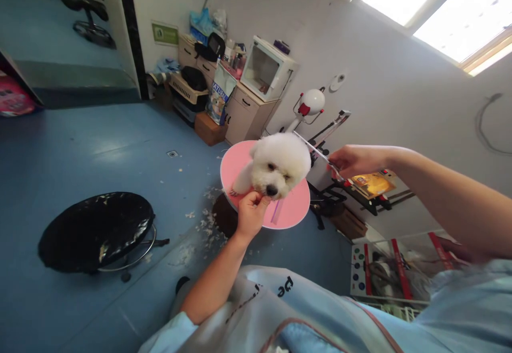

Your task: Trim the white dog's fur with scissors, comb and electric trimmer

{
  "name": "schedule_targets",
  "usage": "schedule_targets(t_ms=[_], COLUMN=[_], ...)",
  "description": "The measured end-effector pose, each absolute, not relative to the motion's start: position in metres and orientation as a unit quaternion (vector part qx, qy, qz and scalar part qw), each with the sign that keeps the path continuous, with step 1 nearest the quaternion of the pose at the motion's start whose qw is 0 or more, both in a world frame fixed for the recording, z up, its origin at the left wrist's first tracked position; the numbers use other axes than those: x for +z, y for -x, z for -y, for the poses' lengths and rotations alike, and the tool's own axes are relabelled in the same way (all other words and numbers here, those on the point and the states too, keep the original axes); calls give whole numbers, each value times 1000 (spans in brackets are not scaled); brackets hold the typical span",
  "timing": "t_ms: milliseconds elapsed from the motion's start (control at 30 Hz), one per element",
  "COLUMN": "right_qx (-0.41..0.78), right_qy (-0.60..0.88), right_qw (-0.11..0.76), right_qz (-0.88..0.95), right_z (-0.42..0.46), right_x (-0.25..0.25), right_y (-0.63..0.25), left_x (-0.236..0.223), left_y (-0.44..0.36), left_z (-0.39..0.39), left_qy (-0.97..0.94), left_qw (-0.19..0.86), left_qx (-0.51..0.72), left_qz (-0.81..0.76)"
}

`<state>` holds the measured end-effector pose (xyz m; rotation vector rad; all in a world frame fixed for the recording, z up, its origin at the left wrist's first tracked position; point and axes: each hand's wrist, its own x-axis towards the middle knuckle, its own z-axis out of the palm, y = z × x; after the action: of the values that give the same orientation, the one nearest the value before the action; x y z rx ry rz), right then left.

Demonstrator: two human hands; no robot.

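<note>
A small white fluffy dog (278, 163) sits on a round pink table (294, 209). My left hand (251, 214) is closed under the dog's chin, pinching the fur there. My right hand (350, 161) is closed on a pair of silver scissors (316, 151), whose blades point at the side of the dog's head. A purple comb (276, 211) lies on the pink table just past my left hand.
A black round stool (96, 230) stands on the blue floor at the left. White fur clippings (204, 225) lie scattered under the table. Cabinets with a white box dryer (266, 70) line the far wall. A cart of supplies (384, 273) stands at the right.
</note>
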<state>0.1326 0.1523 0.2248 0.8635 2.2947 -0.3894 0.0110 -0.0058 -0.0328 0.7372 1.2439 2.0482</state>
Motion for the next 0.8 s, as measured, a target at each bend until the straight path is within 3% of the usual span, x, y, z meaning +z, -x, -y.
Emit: schedule_targets(t_ms=[200,400,533,800], right_qx=[-175,142,249,230], right_qy=[-355,-314,-298,-302], right_qw=[335,346,351,386], right_qz=[-855,-873,-852,-841], right_z=[-155,-113,-89,-94], right_x=[230,256,258,263], right_y=[-132,-114,-97,-76], left_x=[-30,-27,-26,-28], left_y=[-12,-18,-20,-19], left_z=[6,4,4,4], left_qy=[-274,-277,-283,-283], left_qw=[318,321,319,322], left_qx=[777,776,771,780], left_qz=[-469,-467,-473,-455])
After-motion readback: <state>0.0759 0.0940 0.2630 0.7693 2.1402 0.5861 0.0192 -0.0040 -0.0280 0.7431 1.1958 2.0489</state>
